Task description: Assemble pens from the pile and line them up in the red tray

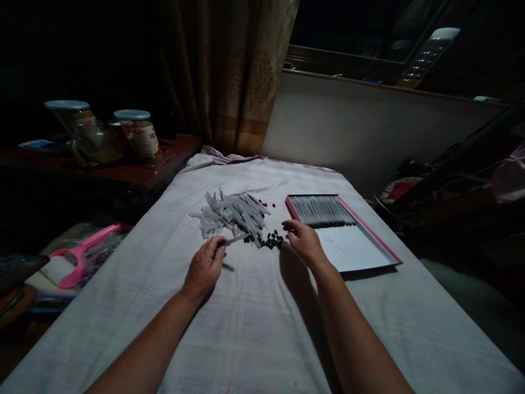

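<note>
My left hand [205, 266] pinches a thin, pale pen [234, 239] that points right toward the caps. My right hand [304, 242] hovers at the right side of a small heap of black pen caps [272, 239], its fingers bent and slightly apart, with nothing visible in them. Behind the hands lies a loose pile of translucent white pens [240, 210]. To the right rests a shallow pink-edged box [381, 241]. A row of pens with black ends [322, 210] fills its far part, and its white bottom shows in the near part.
A white sheet [241, 339] covers the surface. At the left, a dark red side table [164, 164] bears lidded jars [141, 134] and a glass mug [92, 150]. Below it lies a pink plastic object [82, 254]. A curtain [241, 71] hangs behind, and a bottle [429, 57] stands on the sill.
</note>
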`<state>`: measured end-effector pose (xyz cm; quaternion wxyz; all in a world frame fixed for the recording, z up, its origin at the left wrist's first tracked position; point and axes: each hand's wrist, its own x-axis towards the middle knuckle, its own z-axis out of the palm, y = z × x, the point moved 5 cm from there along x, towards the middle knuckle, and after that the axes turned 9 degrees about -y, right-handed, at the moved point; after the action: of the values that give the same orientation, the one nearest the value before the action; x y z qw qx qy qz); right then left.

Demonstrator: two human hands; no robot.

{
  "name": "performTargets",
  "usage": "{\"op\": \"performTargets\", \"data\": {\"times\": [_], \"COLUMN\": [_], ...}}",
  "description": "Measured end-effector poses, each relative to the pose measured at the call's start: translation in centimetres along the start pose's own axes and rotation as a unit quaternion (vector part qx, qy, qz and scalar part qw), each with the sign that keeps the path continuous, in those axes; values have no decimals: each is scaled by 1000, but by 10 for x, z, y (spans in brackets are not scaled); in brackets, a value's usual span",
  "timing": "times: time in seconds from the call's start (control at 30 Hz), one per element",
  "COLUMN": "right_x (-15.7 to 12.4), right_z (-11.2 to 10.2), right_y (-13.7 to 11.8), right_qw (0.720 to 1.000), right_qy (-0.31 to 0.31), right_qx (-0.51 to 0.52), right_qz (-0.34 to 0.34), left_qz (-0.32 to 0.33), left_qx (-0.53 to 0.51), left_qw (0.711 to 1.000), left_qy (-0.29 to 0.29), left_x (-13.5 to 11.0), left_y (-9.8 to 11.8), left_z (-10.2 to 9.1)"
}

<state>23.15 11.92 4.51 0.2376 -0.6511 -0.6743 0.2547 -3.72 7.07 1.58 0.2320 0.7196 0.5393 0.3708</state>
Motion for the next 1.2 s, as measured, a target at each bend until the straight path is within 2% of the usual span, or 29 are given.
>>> {"op": "performTargets", "data": {"times": [0.07,0.13,0.3,0.53,0.6,0.67,0.7,0.77,0.87,1.0,1.1,1.2], "right_x": [7,11,8,-1,-5,-13,-18,-29,-46,-60,-62,-63], "right_z": [-5,-3,8,4,0,0,3,14,34,51,56,55], "right_y": [3,3,2,7,5,0,-3,-10,-19,-26,-28,-29], "right_qw": [992,983,974,971,986,1000,998,972,929,903,906,919], "right_qy": [0,-22,-61,-53,-22,5,7,-11,-40,-33,-25,5], "right_qx": [-125,-182,-215,-228,-163,-19,68,232,369,428,423,391], "right_qz": [27,32,42,49,34,5,-11,-29,-8,17,-2,-53], "left_qz": [-11,-8,-8,37,52,66,74,92,112,129,143,162], "left_qx": [-4,4,21,31,41,54,60,69,80,89,99,111], "left_qw": [1000,1000,1000,999,998,996,995,993,990,987,984,980], "left_qy": [-2,4,6,-1,-10,-20,-25,-31,-35,-43,-47,-41], "left_x": [0,1,2,1,0,0,-1,-3,-6,-8,-9,-9], "left_y": [-1,0,2,5,8,10,12,15,19,24,26,27], "left_z": [0,-2,-3,-1,0,1,2,4,6,8,9,10]}}
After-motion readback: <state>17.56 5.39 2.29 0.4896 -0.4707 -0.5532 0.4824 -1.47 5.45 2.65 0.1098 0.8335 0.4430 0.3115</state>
